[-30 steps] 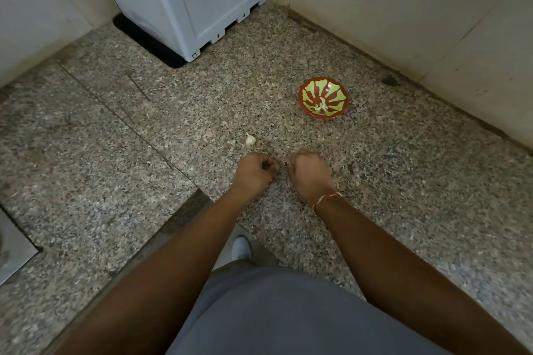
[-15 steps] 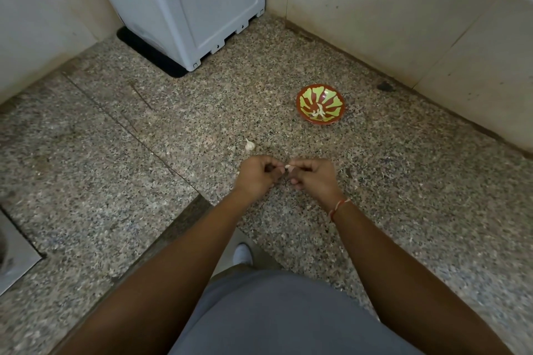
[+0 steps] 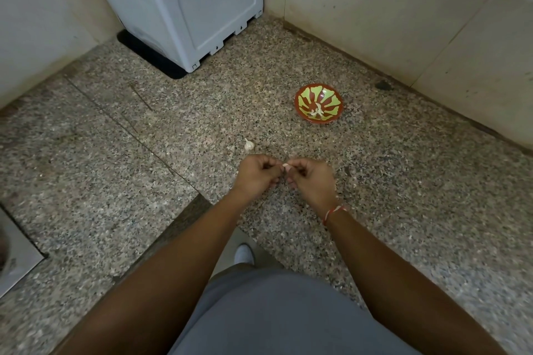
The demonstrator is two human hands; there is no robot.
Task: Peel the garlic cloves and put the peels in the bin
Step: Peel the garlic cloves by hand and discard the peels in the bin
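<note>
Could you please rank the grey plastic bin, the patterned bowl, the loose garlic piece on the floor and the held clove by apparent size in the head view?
1. grey plastic bin
2. patterned bowl
3. loose garlic piece
4. held clove, mostly hidden by fingers, so its rank is unsure.

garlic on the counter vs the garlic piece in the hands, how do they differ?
The garlic on the counter lies alone, untouched, just beyond the left hand; the garlic piece is pinched between the left hand and the right hand. The counter one shows whole, with a pointed tip; the held one is mostly hidden by fingers, so only a small bit shows. The counter one looks bigger. Both are pale whitish.
</note>
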